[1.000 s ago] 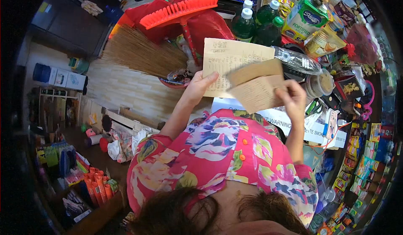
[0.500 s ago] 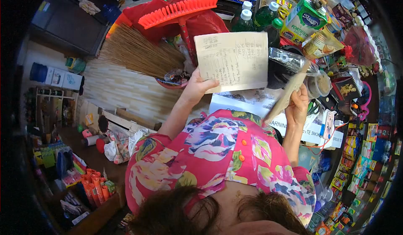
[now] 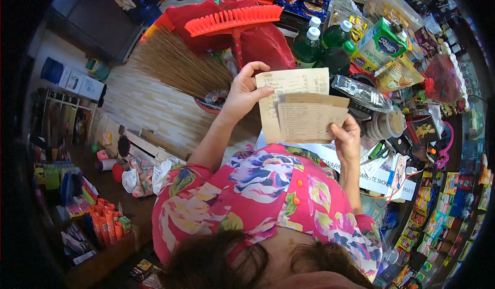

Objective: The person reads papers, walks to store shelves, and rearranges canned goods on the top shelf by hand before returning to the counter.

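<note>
My left hand (image 3: 245, 94) pinches a cream sheet of paper (image 3: 268, 126) by its left edge, thumb on the front. Handwritten words and columns of figures cover it. A smaller, browner sheet of paper (image 3: 309, 118) with rows of faint writing is gripped at its right edge by my right hand (image 3: 346, 138). This smaller sheet lies in front of the cream one and hides its lower right part. Both papers are held up before my chest, over a white warning sign (image 3: 366, 180) with black lettering. Whether either paper has more leaves behind it I cannot tell.
Ahead stand a red broom (image 3: 234, 20), a straw broom (image 3: 175, 62), green bottles (image 3: 308, 46) and a milk carton (image 3: 379, 44). To the right are a clear plastic container (image 3: 389, 124), pink scissors (image 3: 445, 144) and hanging sachets (image 3: 438, 222).
The browner sheet, earlier seen nearly edge-on at the right, has swung left and now overlaps the cream sheet. My left hand has shifted its hold, its fingers now higher along the edge.
</note>
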